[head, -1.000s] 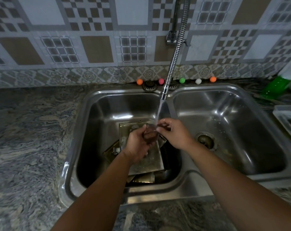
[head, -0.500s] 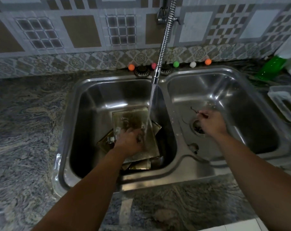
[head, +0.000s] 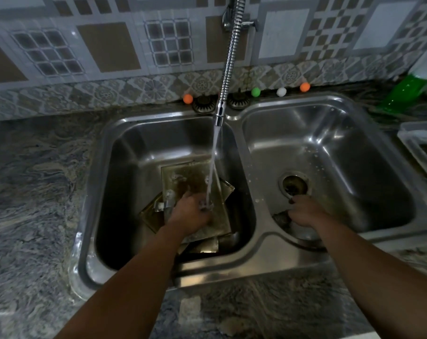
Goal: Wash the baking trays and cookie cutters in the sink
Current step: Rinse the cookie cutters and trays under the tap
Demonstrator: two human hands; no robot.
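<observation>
Sink (head: 261, 243): double-basin steel unit, set in the marbled countertop (head: 36, 192).
Faucet (head: 228, 59): flexible coil hose hung over the divider; water (head: 213, 162) ran into the L basin.
Baking trays (head: 183, 177): stacked at angles on the L basin floor, top one grimy & wet; the stream landed at its near R part.
Your L hand (head: 190, 212): down on the trays right under the stream, knuckles up, fingers curled; whether they pinched anything I couldn't tell, since water & blur hid the tips.
Small metal piece (head: 164, 205): sat on the trays just L of your L hand, prob. a cookie cutter, too blurred to confirm.
Your R hand (head: 303, 211): low in the R basin, near-L corner, just in front of the drain (head: 294, 185); fingers bent downward toward the basin floor, grip not readable.
Back ledge: small coloured balls (head: 281, 92) in a row behind the sink.
Far R: green bottle (head: 403, 94) and clear plastic tub (head: 420, 148) on the counter.
</observation>
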